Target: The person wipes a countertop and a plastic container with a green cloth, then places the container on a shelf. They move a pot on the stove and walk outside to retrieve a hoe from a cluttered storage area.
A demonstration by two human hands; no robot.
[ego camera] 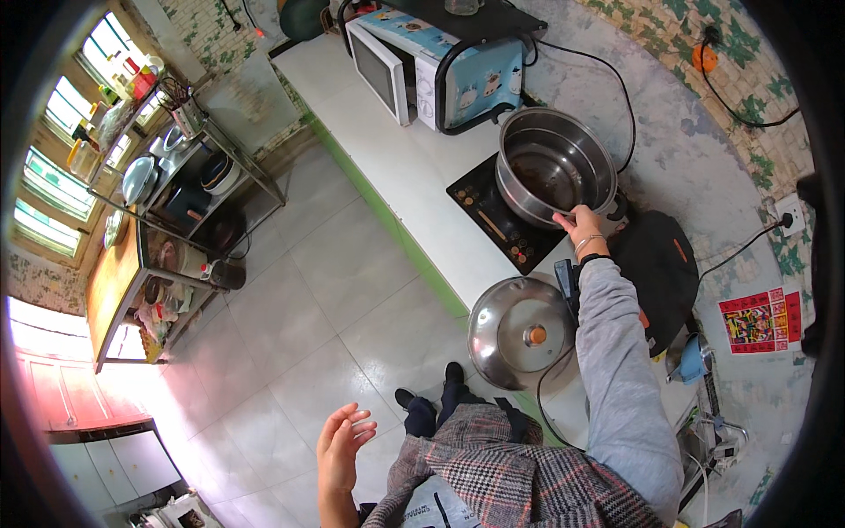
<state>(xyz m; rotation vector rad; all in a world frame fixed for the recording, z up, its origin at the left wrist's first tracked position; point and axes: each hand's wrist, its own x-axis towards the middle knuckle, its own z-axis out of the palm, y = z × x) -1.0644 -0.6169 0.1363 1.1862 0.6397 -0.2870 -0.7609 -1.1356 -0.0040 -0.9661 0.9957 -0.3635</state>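
Note:
A deep stainless-steel pot [551, 165] stands on a black induction cooktop [485, 204] on the white counter. Its inside has a brownish patch at the bottom, and a dark handle juts from either side. My right hand [581, 228] grips the pot's near rim beside one handle. Close to my right forearm, a domed steel lid [505, 330] with an orange-brown knob lies on the counter's edge. My left hand [343, 445] hangs in the air over the floor, holding nothing, its fingers loosely bent and apart.
A microwave oven [379, 69] with its door ajar sits under a black rack farther along the counter [422, 155]. A large black rounded object [653, 277] lies right of the pot. Power cords run along the wall. A metal shelf [198, 178] with cookware stands across the tiled floor.

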